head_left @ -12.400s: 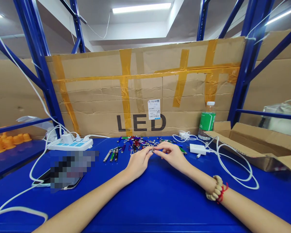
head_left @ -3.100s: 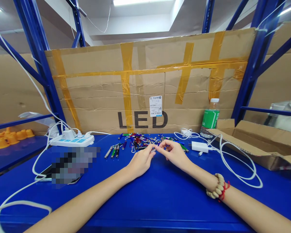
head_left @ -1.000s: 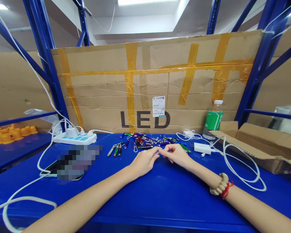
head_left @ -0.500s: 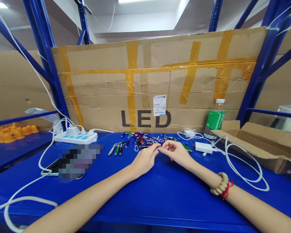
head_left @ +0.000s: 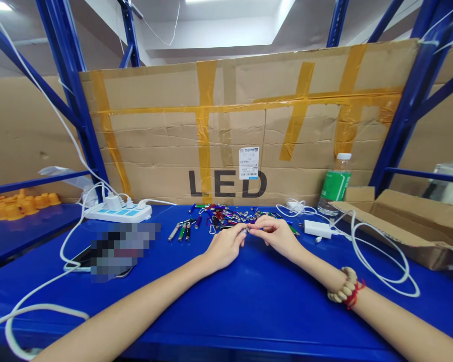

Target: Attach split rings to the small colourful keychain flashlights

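Over the middle of the blue shelf, my left hand (head_left: 226, 246) and my right hand (head_left: 275, 234) meet fingertip to fingertip. The left fingers are closed around a small metallic piece, mostly hidden by them. My right thumb and forefinger pinch at the same spot; what they grip is too small to name. Just behind the hands lies a pile of small coloured metal tubes and loose fittings (head_left: 221, 217). Left of the pile, several pen-like tubes with clips (head_left: 181, 232) lie side by side, in silver, green and black.
A white power strip (head_left: 119, 213) and a blurred-out phone-like object (head_left: 117, 254) are on the left. To the right are a white charger (head_left: 317, 229) with looped cable, a green-labelled bottle (head_left: 335, 186) and an open cardboard box (head_left: 403, 226). A tall cardboard sheet (head_left: 158, 141) stands behind.
My right fingers have shifted slightly, with thumb and forefinger pinching closer at the left fingertips. The left hand has barely moved.
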Tool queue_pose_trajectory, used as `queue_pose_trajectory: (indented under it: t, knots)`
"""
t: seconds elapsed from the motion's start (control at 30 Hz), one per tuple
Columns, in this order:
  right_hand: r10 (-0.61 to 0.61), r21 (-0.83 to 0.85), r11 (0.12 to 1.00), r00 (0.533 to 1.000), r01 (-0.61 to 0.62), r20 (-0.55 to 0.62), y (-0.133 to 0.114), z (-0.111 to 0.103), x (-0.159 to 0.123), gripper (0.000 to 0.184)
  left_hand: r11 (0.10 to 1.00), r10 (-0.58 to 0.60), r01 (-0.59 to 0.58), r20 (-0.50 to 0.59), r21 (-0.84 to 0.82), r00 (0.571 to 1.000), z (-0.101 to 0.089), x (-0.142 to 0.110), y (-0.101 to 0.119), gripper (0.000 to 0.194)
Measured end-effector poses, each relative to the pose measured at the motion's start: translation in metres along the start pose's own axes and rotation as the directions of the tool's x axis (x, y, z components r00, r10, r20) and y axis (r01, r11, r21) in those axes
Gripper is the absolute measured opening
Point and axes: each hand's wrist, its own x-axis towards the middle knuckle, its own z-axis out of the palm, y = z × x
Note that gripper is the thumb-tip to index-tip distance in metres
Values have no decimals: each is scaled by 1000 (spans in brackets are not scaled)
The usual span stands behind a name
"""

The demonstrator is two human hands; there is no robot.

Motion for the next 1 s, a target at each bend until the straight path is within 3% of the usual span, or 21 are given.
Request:
queue_pose_trajectory:
  t: [0.23, 0.47, 1.0]
  knots:
    - [52, 86, 994, 994, -61, 96, 0, -4, -1, 31, 997, 68, -71, 91, 30, 994, -3, -4, 3, 28]
    - [35, 89, 995, 993, -45, 113, 2, -5, -5, 27, 991, 122, -127, 117, 35, 986, -2, -6, 0, 30]
    - [-110, -59, 992, 991, 114, 72, 3, -4, -6, 31, 970, 239, -239, 10, 34, 971, 2, -7, -4, 31]
